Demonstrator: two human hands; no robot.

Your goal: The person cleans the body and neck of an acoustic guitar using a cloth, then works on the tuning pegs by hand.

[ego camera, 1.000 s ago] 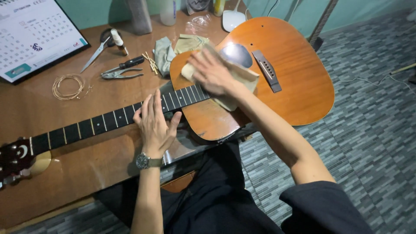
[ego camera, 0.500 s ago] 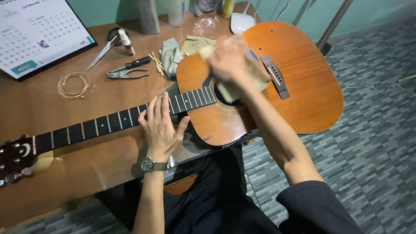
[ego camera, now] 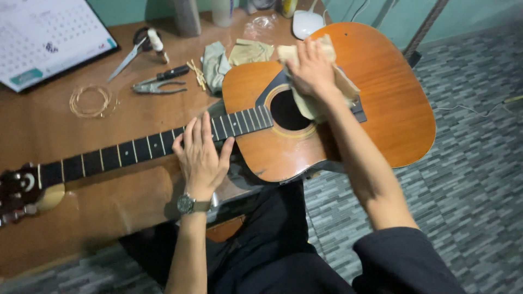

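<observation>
An orange-brown acoustic guitar [ego camera: 381, 103] without strings lies face up across a wooden table [ego camera: 109, 212], its body hanging past the table's right edge. My left hand [ego camera: 201, 155], a watch on its wrist, lies flat on the black fretboard [ego camera: 120, 154] near the body. My right hand [ego camera: 311, 68] presses a pale yellow cloth [ego camera: 340, 81] onto the guitar top beside the sound hole [ego camera: 286, 111], above the bridge.
At the back of the table lie scissors [ego camera: 128, 60], pliers [ego camera: 158, 84], a coil of old strings [ego camera: 90, 100], crumpled cloths [ego camera: 234, 57], a desk calendar [ego camera: 46, 38], bottles and a white mouse [ego camera: 308, 22]. A tiled floor is at the right.
My right hand has slid the cloth across the guitar top, from over the sound hole to the upper side near the bridge. My left hand stays on the fretboard.
</observation>
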